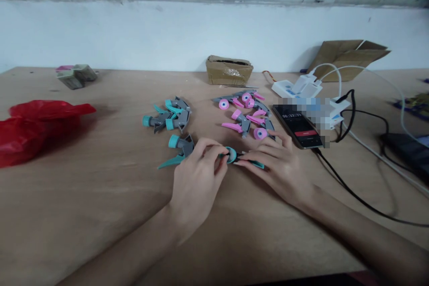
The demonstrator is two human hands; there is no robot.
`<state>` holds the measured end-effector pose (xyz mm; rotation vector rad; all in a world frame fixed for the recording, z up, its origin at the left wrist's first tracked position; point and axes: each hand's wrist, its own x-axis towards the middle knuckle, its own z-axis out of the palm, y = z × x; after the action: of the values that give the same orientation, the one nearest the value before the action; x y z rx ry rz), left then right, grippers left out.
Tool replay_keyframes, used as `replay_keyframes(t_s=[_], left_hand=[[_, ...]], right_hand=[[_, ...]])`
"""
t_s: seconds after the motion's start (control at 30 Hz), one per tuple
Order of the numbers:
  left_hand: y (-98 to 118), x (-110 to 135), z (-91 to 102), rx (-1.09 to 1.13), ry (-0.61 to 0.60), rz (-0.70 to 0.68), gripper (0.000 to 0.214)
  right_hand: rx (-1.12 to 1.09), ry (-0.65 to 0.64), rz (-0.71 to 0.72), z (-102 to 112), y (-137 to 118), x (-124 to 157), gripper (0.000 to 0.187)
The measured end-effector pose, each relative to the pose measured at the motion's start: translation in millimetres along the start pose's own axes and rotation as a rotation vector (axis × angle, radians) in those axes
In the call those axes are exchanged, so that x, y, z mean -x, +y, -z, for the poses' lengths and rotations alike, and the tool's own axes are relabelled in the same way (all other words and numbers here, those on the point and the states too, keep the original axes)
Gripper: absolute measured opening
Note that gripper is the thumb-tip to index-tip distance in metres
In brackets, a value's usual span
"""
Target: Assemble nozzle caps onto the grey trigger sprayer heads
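Note:
Between my two hands is a teal and grey spray trigger head (231, 155), its round teal collar facing me. My left hand (201, 172) pinches that collar with thumb and fingers. My right hand (276, 163) grips the body, whose teal lever sticks out below the fingers and is otherwise mostly covered. Just left of my left hand lies another teal trigger head (179, 148). Several more teal trigger heads (169, 117) rest in a cluster behind it. Beyond my right hand lies a group of pink and grey trigger heads (241, 123), one close to my right fingertips.
A phone (296, 125) showing a timer lies right of the pink heads, near a white power strip (288, 89) with cables. Cardboard boxes (229, 71) stand along the wall. A red plastic bag (43, 129) and small greenish blocks (75, 76) are at left.

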<state>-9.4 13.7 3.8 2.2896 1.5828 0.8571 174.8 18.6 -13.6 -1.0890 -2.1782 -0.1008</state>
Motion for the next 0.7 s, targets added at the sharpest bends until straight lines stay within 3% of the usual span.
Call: replay_keyframes(t_s=[0.1, 0.3, 0.5, 0.7], left_hand=[[-2, -2, -0.9, 0.115, -0.034, -0.003, 0.013], [-3, -10, 5.3, 0.161, -0.125, 0.205, 0.008], [-12, -13, 2.4, 0.246, -0.181, 0.277, 0.017], [-5, -9, 1.7, 0.052, -0.175, 0.244, 0.023]], right_hand=[[-0.008, 0.013, 0.009, -1, -2, 2, 0.01], [0.041, 0.036, 0.075, -3, -8, 5, 0.011], [0.116, 0.022, 0.067, -3, -20, 6, 0.013], [0.104, 0.028, 0.07, -1, -23, 9, 0.012]])
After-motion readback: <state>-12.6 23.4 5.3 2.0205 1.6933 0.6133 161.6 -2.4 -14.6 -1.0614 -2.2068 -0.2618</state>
